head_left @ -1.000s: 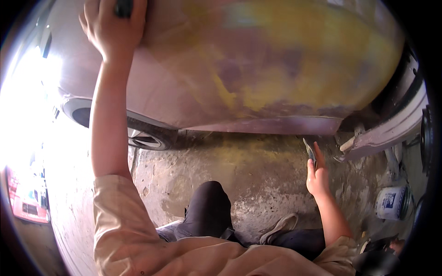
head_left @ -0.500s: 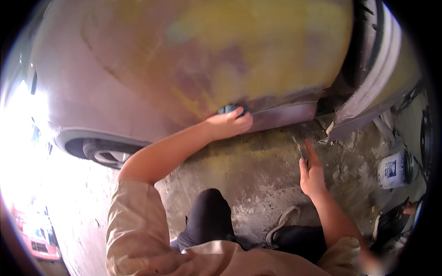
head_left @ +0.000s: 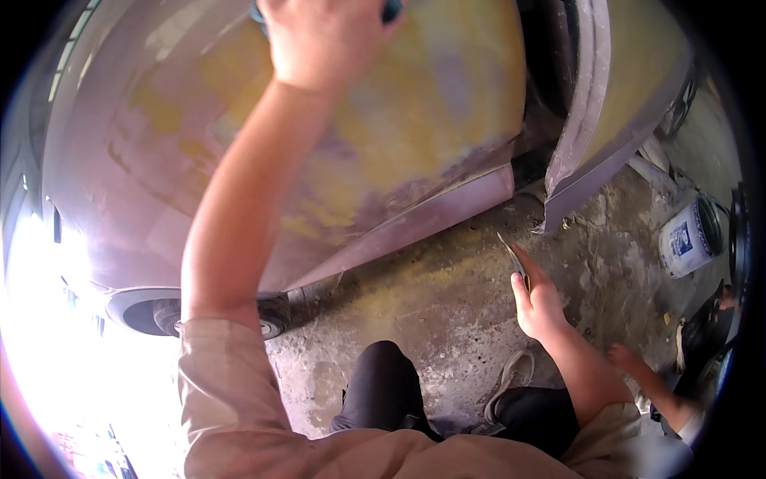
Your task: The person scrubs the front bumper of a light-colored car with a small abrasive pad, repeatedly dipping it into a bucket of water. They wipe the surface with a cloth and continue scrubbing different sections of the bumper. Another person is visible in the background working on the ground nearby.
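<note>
- Since half a second ago, the left hand (head_left: 323, 36) has swept from the lower edge of the car panel (head_left: 399, 136) up to its top, and the camera has tilted so the panel's rear edge and the gap beside it now sit near the upper middle.
- Head view, left side: the left hand presses flat against the panel, fingers closed over a dark blue sanding block (head_left: 391, 9), of which only the corners peep out past the knuckles. How much of the block it covers cannot be told.
- Head view, right side: the right hand (head_left: 538, 307) hovers low over the concrete floor (head_left: 447, 295), thumb and fingers pinched on a thin putty knife (head_left: 513, 257) whose blade points up towards the sill.
- Panel surface: patchy yellow filler over dull purple-grey; a wheel (head_left: 155, 313) shows below it on the left.
- Around: a white bucket (head_left: 688, 238) stands on the floor at right, and another person's hand (head_left: 630, 359) reaches in near the lower right.
- Doing it well, as I judge: keep the block flat, use long even strokes, and avoid digging its edge into the filler.
</note>
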The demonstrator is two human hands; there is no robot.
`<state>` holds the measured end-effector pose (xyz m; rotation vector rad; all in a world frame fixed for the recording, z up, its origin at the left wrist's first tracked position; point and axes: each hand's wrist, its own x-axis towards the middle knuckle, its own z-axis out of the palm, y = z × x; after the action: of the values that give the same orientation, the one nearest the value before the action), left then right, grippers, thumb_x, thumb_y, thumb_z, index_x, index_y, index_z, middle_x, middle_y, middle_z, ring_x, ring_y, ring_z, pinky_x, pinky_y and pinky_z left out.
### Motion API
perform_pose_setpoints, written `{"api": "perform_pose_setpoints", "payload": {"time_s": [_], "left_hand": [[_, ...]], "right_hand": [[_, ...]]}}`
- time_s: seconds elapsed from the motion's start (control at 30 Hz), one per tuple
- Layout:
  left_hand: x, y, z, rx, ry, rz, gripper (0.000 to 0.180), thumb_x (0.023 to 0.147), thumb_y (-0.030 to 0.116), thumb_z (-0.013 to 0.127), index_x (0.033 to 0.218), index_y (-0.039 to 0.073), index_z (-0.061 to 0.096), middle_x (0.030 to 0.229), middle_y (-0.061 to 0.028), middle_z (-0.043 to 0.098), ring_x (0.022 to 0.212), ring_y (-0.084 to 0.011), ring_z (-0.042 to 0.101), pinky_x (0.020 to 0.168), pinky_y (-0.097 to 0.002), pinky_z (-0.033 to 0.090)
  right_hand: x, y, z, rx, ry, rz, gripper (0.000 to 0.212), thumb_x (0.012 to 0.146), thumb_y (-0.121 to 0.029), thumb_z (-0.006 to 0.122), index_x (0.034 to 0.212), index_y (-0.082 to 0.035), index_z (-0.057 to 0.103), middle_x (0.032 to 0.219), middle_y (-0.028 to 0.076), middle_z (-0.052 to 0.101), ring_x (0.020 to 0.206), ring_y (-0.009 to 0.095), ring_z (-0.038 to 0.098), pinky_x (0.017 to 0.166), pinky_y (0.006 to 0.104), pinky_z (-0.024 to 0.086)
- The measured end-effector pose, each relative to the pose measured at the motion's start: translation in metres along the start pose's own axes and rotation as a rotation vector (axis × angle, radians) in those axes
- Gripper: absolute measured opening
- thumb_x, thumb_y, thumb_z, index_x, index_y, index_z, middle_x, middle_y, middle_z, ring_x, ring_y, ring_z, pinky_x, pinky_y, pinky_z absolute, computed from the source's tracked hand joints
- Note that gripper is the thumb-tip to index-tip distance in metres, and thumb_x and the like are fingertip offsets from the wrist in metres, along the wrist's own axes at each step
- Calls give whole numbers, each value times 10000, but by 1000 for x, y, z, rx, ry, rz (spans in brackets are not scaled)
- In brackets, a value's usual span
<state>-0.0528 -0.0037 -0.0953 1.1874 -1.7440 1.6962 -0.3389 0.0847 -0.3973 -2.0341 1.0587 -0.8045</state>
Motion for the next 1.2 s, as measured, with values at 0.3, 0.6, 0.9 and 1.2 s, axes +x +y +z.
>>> {"api": "perform_pose_setpoints", "payload": {"time_s": [0.3,0.6,0.9,1.2], "left_hand": [[-213,109,24,-80,-308,711,342,778,338,616,1073,168,645,1147,-39,581,1179,-251,472,971,-515,440],[-220,89,19,-159,-401,888,355,804,320,626,1122,163,637,1228,-30,596,1184,-237,515,984,-493,443],[24,-61,3,-4,-47,111,239,821,395,777,1017,270,719,1053,16,657,967,-272,610,799,-485,502],[46,-95,-20,-24,-80,178,282,755,283,806,982,148,705,1058,-86,604,1069,-323,559,909,-469,447]], "right_hand": [[-3,5,9,22,3,28,470,1062,-185,486,1504,-34,429,1452,234,526,1313,417,520,1089,450,435],[-2,8,0,104,113,112,506,1058,-192,490,1531,-39,394,1354,289,577,1224,467,565,1029,478,462],[13,20,24,81,101,49,459,1067,-205,485,1490,-32,452,1348,281,586,1227,460,570,1029,466,464],[128,-54,-3,6,591,-380,500,1091,-228,448,1524,16,395,1582,223,392,1448,370,417,1185,428,350]]}}
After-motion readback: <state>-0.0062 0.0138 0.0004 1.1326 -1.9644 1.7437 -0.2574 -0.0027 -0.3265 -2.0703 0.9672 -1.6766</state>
